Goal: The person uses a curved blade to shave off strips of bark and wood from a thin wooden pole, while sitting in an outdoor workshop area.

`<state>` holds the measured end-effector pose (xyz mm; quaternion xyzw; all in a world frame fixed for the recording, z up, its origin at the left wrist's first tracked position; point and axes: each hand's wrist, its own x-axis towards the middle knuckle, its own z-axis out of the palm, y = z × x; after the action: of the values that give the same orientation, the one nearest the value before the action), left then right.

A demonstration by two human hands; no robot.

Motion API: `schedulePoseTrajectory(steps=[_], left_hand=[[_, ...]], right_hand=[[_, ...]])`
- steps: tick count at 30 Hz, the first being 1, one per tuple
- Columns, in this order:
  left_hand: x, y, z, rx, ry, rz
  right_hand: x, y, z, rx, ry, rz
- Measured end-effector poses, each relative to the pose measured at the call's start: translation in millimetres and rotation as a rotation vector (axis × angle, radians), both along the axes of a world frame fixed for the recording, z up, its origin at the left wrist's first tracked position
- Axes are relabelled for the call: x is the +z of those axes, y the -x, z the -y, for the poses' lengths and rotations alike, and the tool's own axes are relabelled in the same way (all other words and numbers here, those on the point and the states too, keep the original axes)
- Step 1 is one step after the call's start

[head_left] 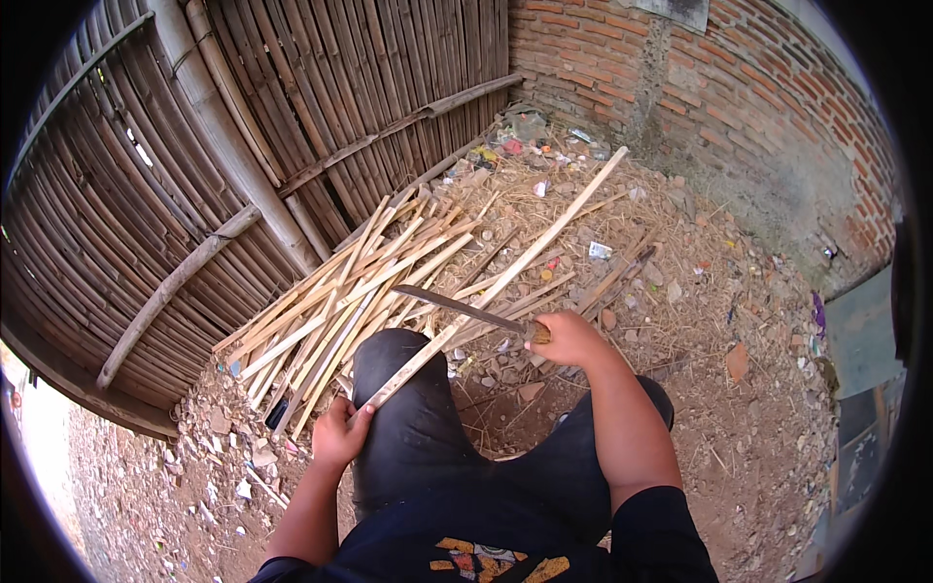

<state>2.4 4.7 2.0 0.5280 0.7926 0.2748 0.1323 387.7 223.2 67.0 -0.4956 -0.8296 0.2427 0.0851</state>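
Wood strip, long and pale, goes slantwise across the middle of the frame. Its low end is in the left hand, left of the bottom middle, and its far end points up to the brick wall at the upper right. The left hand is closed around that low end, with the thumb on top. Near this hand, the strip passes over the left leg of the dark pants.

The right hand is just right of the middle. Its fingers are curled tight around the brown handle of a big knife. The long dark blade points to the left and crosses the strip. I cannot tell if the blade is touching the wood.

Left of the middle, a messy pile of thin wood sticks lies on the ground. Most of them slant up to the right. Behind the pile, a tall brown fence of thin poles fills the upper left. Bits of trash, small stones and dry straw are all over the dirt. At the right edge, a flat gray board leans at a slant.
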Motion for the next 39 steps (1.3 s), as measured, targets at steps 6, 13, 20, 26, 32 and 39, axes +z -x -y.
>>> schedulePoseTrajectory(steps=[6, 13, 20, 26, 32, 39], left_hand=[[-1.1, 0.2, -0.4, -0.008, -0.025, -0.015], [-0.1, -0.7, -1.1, -0.012, -0.042, -0.010], [1.0, -1.0, -1.7, -0.020, -0.041, -0.031], [-4.9, 1.4, -2.2, -0.026, -0.053, -0.043], [-4.4, 0.9, -2.0, -0.029, -0.061, -0.032], [-3.4, -0.1, -2.2, -0.025, -0.063, -0.026]], right_hand=[[-2.1, -2.1, 0.0, -0.019, -0.041, 0.004], [-3.7, -3.8, -3.1, 0.002, -0.033, 0.000], [-7.3, -5.1, -3.6, 0.006, -0.045, -0.040], [-15.5, -7.2, -7.2, 0.031, -0.076, -0.047], [-5.0, -2.3, -2.3, 0.024, -0.027, -0.020], [-3.7, -1.8, -2.1, 0.016, 0.000, -0.028]])
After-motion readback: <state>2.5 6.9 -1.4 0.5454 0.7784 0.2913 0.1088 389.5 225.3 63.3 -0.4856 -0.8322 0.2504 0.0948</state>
